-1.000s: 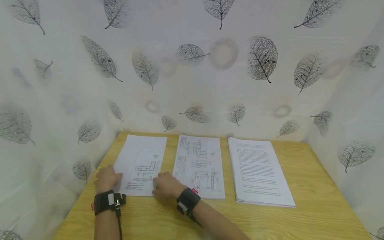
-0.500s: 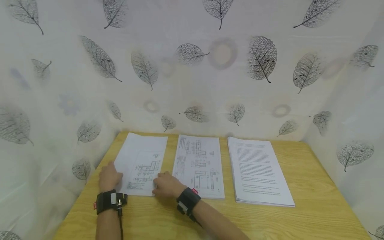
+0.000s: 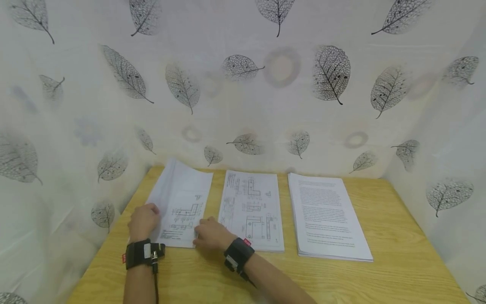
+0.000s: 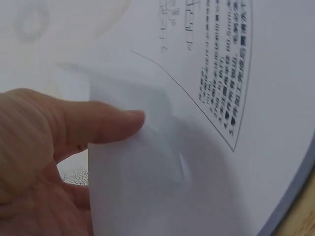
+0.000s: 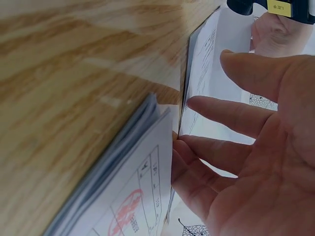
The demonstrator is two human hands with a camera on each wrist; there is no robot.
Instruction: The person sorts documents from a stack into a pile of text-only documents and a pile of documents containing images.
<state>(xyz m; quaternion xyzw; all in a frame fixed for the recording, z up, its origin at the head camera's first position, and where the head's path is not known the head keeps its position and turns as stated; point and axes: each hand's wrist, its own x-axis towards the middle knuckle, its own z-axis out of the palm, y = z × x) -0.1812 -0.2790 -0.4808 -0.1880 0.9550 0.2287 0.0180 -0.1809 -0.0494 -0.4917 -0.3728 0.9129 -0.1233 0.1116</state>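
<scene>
My left hand pinches the left edge of the top drawing sheet on the left paper stack. That side of the sheet bows up from the pile, its far left corner raised. In the left wrist view the thumb presses on the lifted sheet, with the other fingers partly hidden behind it. My right hand touches the near right corner of the same stack. Seen from the right wrist, its fingers are loosely extended, fingertips at the stack's edge, and the thumb stands apart.
A second stack of drawings lies in the middle, close to the right hand, and shows a red stamp mark in the right wrist view. Farther right is a thicker stack of printed text pages. A leaf-patterned curtain surrounds the wooden table.
My left hand has moved slightly right and up, raising the left side of the top sheet, which now curls higher. My right hand has stayed put.
</scene>
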